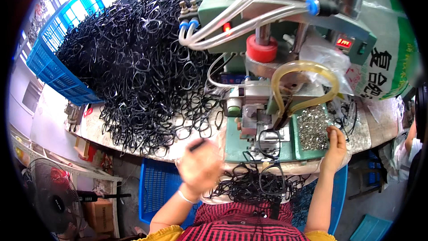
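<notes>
My left hand [200,165], smeared by motion, is over the table's front edge beside the press. A short black piece [197,145] shows at its fingers; whether it is held or worn is unclear. My right hand [336,146] is at the right rim of a green tray [307,155] of small shiny metal parts [313,127], fingertips pinched together; anything between them is too small to make out. Between my hands, a black eyeglass frame [270,156] hangs at the metal fixture [266,130] of the green press. Several black frames [249,182] lie over my lap.
A large heap of black eyeglass frames [138,62] spills from a tipped blue basket [58,53] at left. Clear hoses [249,18] and a yellowish tube [307,65] hang about the press ram. A blue crate [156,187] is below the table; a fan [51,196] stands lower left.
</notes>
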The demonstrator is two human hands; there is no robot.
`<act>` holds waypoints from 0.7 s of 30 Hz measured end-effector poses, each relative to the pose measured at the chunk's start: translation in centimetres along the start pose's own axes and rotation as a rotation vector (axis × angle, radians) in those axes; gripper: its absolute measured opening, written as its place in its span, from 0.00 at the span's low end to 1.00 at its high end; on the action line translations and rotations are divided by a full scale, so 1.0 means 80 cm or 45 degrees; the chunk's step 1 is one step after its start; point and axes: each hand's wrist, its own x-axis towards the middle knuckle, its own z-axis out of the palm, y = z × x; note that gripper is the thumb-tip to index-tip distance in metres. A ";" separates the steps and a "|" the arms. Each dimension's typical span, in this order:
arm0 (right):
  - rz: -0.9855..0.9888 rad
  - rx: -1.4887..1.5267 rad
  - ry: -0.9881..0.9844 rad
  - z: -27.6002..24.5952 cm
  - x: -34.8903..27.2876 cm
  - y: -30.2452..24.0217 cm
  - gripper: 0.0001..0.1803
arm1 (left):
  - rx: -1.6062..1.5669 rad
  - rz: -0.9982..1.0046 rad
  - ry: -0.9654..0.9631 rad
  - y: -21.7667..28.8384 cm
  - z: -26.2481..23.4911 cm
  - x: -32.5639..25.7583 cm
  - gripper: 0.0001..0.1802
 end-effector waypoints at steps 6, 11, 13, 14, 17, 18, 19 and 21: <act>-0.001 -0.156 -0.182 0.056 -0.003 -0.011 0.08 | 0.249 -0.424 -0.020 -0.143 -0.018 0.040 0.04; -0.135 -0.260 -0.261 0.063 -0.004 -0.042 0.09 | 0.827 -0.452 -0.383 -0.172 0.039 0.066 0.07; -0.199 -0.339 -0.259 0.056 -0.006 -0.045 0.08 | 1.053 -0.743 -0.669 -0.237 0.076 0.033 0.10; -0.253 -0.403 -0.243 0.048 -0.010 -0.043 0.08 | 1.119 -0.886 -0.754 -0.265 0.090 0.016 0.10; -0.434 -0.665 -0.107 0.013 -0.025 -0.038 0.06 | 0.849 -0.795 -0.592 -0.224 0.072 0.014 0.08; -0.450 -0.726 -0.092 0.000 -0.034 -0.047 0.05 | 0.737 -0.699 -0.513 -0.203 0.058 0.015 0.07; -0.396 -0.744 -0.049 -0.018 -0.043 -0.044 0.05 | 0.610 -0.564 -0.413 -0.194 0.046 0.014 0.06; -0.311 -0.707 -0.038 -0.040 -0.052 -0.043 0.06 | 0.237 -0.546 -0.240 -0.191 0.032 0.019 0.06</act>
